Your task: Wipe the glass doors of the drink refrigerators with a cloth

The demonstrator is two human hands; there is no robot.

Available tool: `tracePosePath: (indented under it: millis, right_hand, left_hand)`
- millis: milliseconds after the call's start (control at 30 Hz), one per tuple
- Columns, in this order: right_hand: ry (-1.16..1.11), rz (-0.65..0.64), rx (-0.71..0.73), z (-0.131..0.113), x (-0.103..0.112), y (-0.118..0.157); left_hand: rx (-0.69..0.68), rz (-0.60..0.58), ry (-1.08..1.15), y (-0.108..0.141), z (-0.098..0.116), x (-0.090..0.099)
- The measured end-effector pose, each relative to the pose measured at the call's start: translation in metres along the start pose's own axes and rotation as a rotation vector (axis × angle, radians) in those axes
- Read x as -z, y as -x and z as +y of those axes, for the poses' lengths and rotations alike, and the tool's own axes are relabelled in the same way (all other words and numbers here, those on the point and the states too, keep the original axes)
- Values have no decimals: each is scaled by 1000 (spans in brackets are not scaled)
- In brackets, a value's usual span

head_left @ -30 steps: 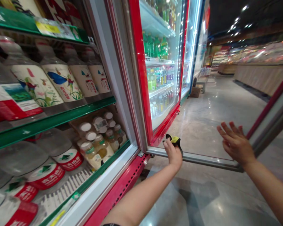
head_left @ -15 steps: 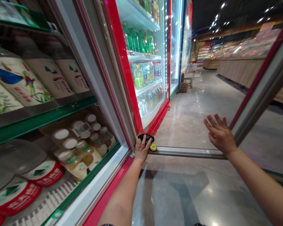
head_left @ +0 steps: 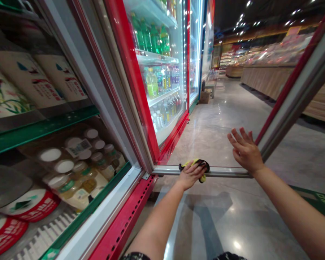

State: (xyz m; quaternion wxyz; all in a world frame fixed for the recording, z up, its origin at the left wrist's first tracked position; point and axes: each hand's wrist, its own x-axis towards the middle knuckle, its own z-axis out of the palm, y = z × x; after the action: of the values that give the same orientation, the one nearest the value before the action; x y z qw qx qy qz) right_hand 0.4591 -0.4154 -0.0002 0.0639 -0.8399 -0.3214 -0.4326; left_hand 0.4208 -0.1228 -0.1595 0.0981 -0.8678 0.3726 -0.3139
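My left hand [head_left: 191,174] presses a black and yellow cloth [head_left: 204,164] onto the bottom metal rail [head_left: 227,172] of a glass fridge door that stands swung out. Its fingers curl over the bunched cloth, which hangs a little below the rail. Against the glass, close to the lower corner by the door's outer side frame [head_left: 273,137], my right hand [head_left: 246,153] rests with its fingers spread. It grips nothing.
On my left is the fridge, with large white-labelled bottles [head_left: 40,77] above a green shelf edge [head_left: 43,124] and small white-capped jars [head_left: 66,166] below. Through the glass stand a red-framed drinks cooler [head_left: 134,83] and a wood-panelled display [head_left: 262,81].
My left hand has slid the cloth rightward along the bottom rail, away from the hinge corner. My right hand keeps its place on the glass. The view has shifted slightly.
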Motion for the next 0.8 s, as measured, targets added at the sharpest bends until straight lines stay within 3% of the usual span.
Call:
tracePosePath:
  millis: [100,167,367,433,500,600,700,800]
  right_hand:
    - [8,-5,15,3,1,0]
    - [11,-6,20,5,0,-1]
    - [-13,-10,18,7,-3,-3]
    - [-21,-15,2,7,-4,-3]
    - [-24,-24,-12,6,-5,-3]
    - [-26,-25,-12,6,-4,-3]
    - [-31,0,-9,4,-4,-4]
    - [-27,20,-16,1,-5,-3]
  left_hand:
    - [-118,-29,25,-13,2,6]
    - [-158,-45,27,-3,-13,13]
    - [-81,-76,-22,90,-86,40]
    - [-32,-79,-49,114,-99,45]
    - [-2,-79,-72,121,-104,47]
    - [11,-54,-98,99,-106,52]
    - [84,78,-126,44,-118,74]
    - [360,257,-141,-17,-127,101]
